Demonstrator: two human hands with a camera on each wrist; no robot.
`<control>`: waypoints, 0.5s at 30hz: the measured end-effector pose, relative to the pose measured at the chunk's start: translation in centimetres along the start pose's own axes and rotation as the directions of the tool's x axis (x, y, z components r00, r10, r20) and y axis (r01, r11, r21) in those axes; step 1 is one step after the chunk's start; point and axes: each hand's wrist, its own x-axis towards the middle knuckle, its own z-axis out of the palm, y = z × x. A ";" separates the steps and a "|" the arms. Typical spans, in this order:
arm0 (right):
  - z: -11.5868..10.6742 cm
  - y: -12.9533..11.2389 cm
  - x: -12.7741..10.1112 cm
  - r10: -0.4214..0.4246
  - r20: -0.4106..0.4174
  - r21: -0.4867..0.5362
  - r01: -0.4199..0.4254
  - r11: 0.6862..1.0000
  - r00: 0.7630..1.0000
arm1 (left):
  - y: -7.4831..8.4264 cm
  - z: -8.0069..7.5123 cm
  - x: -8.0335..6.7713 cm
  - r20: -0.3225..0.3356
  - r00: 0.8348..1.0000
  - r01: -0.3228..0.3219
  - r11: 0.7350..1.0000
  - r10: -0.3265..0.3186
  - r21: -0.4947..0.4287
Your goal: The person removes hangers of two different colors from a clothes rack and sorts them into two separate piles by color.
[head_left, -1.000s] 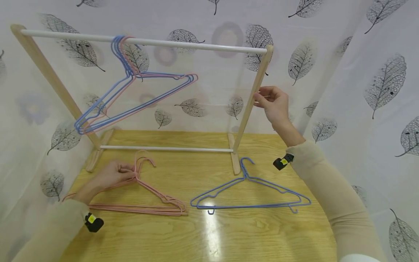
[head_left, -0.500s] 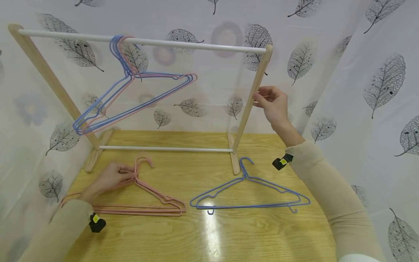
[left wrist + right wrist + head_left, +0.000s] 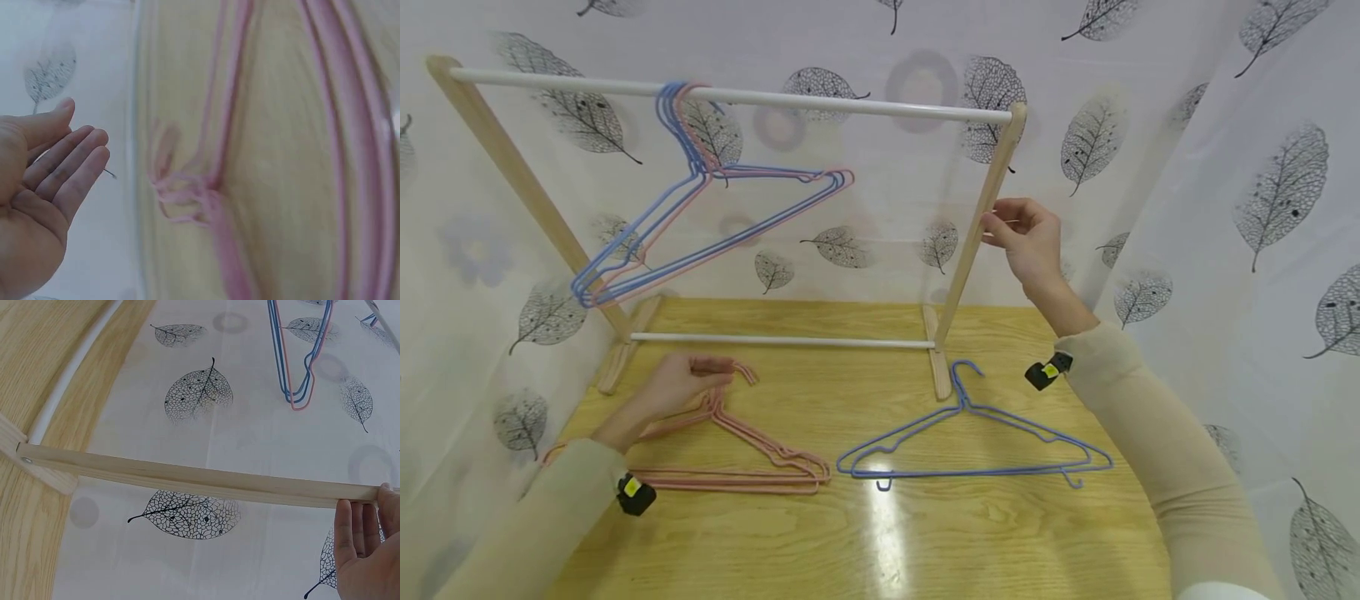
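Note:
Pink hangers lie stacked on the table at the left. Over their hooks hovers my left hand, its fingers loosely bent. In the left wrist view that hand shows nothing in its grasp, apart from the blurred pink hangers. My right hand holds the right wooden post of a clothes rack, with thumb and fingers on either side of the post in the right wrist view. Blue hangers lie on the table at the right, before the rack's foot.
On the rack's white top rail hang several blue and pink hangers, left of its middle. A lower white bar joins the rack's feet. Leaf-patterned curtains enclose the wooden table.
My left hand has let go of the pink hangers' neck and moved up and right to their hooks. The right hand has stayed on the post.

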 end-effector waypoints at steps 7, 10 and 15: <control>0.0 0.0 -0.1 -0.005 0.001 -0.024 0.005 1.000 1.000 | 4.2 -2.4 1.1 -0.088 0.994 -0.069 0.997 0.066 -0.033; -0.1 0.0 0.0 -0.007 0.002 -0.023 0.007 1.000 1.000 | 6.1 -3.8 1.6 -0.140 0.983 -0.121 0.992 0.116 -0.027; -0.1 0.0 0.0 -0.016 0.008 -0.020 0.016 1.000 1.000 | 9.1 -6.2 2.0 -0.216 0.957 -0.203 0.979 0.193 -0.028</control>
